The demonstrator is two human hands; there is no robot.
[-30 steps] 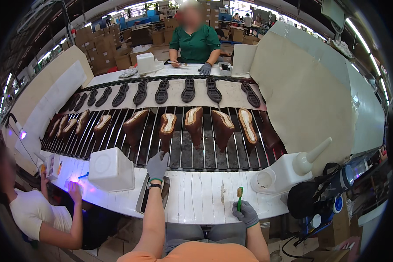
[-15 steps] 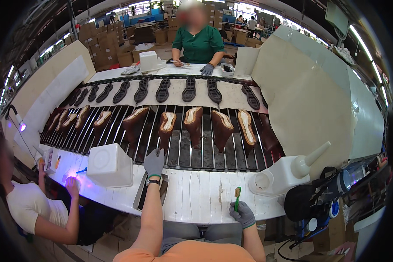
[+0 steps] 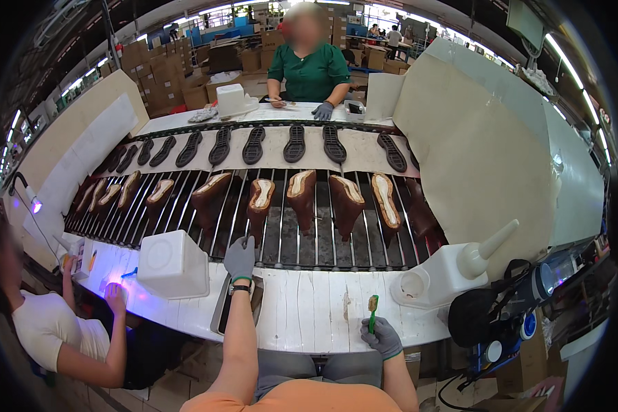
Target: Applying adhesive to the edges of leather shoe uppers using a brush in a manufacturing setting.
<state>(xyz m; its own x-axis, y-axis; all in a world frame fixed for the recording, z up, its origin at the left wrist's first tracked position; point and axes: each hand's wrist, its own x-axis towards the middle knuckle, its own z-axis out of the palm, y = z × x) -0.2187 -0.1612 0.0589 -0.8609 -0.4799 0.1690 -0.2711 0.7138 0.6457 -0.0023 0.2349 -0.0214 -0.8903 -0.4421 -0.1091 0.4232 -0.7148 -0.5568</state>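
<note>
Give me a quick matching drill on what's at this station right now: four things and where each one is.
1 green-handled brush
2 white box container
3 black soles
4 white spouted jug

A far belt, in a row
B in right hand
C right end of bench
D beside left hand, on its left

Pairs: 1-B, 2-D, 3-A, 4-C
</note>
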